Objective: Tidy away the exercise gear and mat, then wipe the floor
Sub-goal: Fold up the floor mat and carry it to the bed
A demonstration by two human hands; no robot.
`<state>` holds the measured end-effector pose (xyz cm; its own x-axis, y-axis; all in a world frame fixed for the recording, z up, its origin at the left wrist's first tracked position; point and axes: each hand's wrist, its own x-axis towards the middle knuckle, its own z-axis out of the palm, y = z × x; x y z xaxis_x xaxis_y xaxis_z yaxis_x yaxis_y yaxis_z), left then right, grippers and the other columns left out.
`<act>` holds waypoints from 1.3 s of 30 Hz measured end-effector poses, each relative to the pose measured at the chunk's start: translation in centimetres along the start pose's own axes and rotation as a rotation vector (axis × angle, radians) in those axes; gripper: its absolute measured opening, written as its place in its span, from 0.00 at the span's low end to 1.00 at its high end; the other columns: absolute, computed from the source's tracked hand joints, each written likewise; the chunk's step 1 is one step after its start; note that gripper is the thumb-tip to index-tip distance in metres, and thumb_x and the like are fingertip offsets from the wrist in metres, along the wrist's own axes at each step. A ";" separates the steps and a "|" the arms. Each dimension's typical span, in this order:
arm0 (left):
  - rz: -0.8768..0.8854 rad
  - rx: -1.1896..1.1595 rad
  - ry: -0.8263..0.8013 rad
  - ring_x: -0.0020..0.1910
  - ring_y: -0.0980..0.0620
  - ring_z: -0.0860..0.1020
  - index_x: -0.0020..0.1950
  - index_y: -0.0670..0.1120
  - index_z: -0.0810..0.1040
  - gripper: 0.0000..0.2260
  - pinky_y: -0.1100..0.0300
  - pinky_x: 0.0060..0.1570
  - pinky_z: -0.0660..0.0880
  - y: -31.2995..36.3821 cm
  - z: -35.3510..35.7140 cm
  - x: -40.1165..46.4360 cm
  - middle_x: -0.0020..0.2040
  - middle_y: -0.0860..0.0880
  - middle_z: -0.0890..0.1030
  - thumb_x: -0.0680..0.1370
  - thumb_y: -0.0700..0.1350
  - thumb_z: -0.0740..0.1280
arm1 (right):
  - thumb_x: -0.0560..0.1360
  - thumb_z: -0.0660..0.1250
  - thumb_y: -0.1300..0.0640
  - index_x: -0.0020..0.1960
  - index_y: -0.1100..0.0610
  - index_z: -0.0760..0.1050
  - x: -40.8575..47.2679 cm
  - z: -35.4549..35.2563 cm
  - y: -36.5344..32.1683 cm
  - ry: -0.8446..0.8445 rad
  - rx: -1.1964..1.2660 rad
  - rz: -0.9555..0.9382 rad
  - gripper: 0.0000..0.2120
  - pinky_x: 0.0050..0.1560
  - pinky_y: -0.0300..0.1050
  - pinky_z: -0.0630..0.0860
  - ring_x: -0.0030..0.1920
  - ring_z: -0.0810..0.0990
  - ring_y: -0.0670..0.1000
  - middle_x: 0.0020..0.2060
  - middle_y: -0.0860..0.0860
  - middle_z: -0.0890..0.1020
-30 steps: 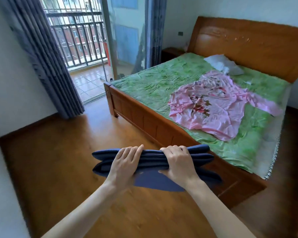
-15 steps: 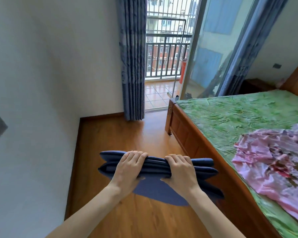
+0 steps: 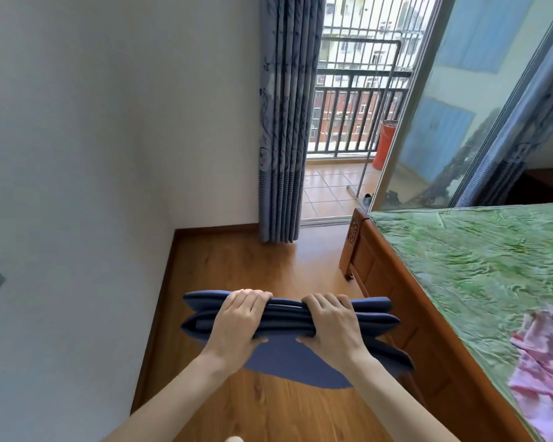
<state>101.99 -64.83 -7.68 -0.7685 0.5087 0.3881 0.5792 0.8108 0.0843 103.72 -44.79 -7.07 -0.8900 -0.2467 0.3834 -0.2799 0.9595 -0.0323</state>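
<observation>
A folded dark blue exercise mat [image 3: 288, 362] is held in the air above the wooden floor [image 3: 237, 266], its folds stacked at the top and a loose panel hanging below. My left hand [image 3: 237, 323] grips the stacked folds left of centre, fingers curled over the top edge. My right hand [image 3: 332, 323] grips the same folds right of centre, fingers over the top and thumb underneath. No other exercise gear is in view.
A wooden bed [image 3: 380, 282] with a green cover and a pink garment [image 3: 543, 362] fills the right side. A white wall [image 3: 93, 186] stands on the left. Ahead, a blue-grey curtain [image 3: 280, 138] hangs beside the open balcony door, with a red bin [image 3: 384, 145] outside.
The view has swung left from the bed toward the wall corner and balcony door. Both hands keep the same grip on the folded mat.
</observation>
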 end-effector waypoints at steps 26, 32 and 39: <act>0.215 -0.040 -0.042 0.51 0.53 0.79 0.57 0.50 0.75 0.34 0.54 0.64 0.69 -26.0 15.7 42.1 0.51 0.54 0.80 0.54 0.59 0.77 | 0.46 0.80 0.40 0.47 0.48 0.77 40.6 16.9 17.3 -0.054 -0.047 0.203 0.32 0.41 0.44 0.77 0.37 0.80 0.48 0.39 0.42 0.81; 0.261 -0.066 -0.050 0.50 0.54 0.78 0.58 0.51 0.73 0.35 0.60 0.58 0.69 -27.4 20.2 53.7 0.51 0.55 0.79 0.55 0.63 0.74 | 0.47 0.78 0.39 0.47 0.48 0.77 48.3 19.3 26.2 -0.071 -0.097 0.208 0.31 0.42 0.45 0.77 0.37 0.80 0.48 0.37 0.43 0.81; 0.280 -0.106 -0.052 0.53 0.51 0.78 0.59 0.49 0.74 0.34 0.58 0.60 0.67 -28.4 25.0 64.9 0.52 0.53 0.79 0.56 0.61 0.75 | 0.47 0.79 0.40 0.47 0.48 0.76 55.7 21.4 34.2 -0.084 -0.113 0.259 0.31 0.42 0.45 0.76 0.38 0.80 0.48 0.38 0.43 0.81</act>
<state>28.86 -47.62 -7.81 -0.5860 0.7249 0.3622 0.7937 0.6035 0.0765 36.83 -28.60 -6.58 -0.9546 0.0029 0.2978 -0.0015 0.9999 -0.0143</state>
